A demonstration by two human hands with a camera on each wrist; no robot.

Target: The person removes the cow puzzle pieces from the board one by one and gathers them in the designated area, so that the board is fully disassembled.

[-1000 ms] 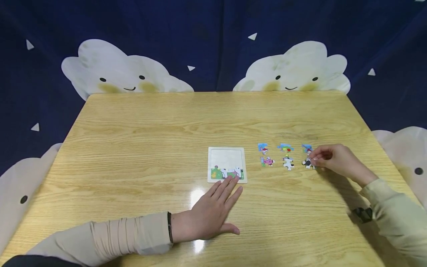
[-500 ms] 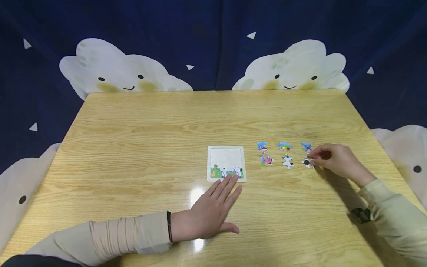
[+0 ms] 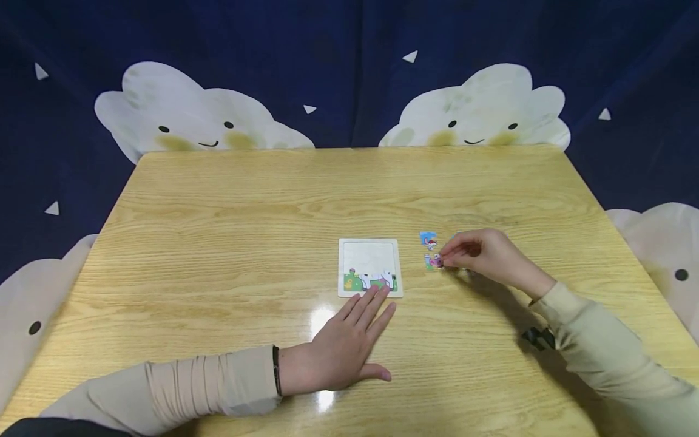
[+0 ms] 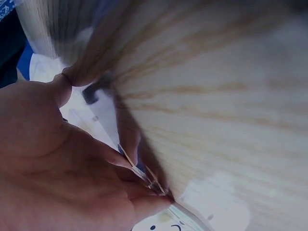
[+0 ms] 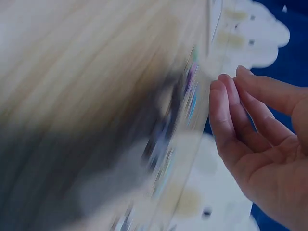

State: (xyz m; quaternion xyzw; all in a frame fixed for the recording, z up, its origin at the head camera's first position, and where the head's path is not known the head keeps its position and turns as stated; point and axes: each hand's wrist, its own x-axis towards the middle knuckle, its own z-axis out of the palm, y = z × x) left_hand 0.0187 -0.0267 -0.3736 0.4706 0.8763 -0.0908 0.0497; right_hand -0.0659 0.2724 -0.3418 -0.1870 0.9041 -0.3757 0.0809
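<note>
Right fingers (image 3: 459,240) moved left, near pink puzzle piece (image 3: 433,261).

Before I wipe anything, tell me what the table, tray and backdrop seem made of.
Table: wood or wood-look laminate, glossy; grain and a bright reflection show.
Tray: perhaps card or thin wood, pale, smooth-looking; straight, crisp edges suggest something stiff.
Backdrop: probably printed cloth, matte; soft folds show.

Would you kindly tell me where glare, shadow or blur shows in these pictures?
Head: glare on the table by the left hand, shadow beneath the right forearm; left wrist: soft table grain; right wrist: smeared puzzle pieces, broad shadow lower left.
</note>
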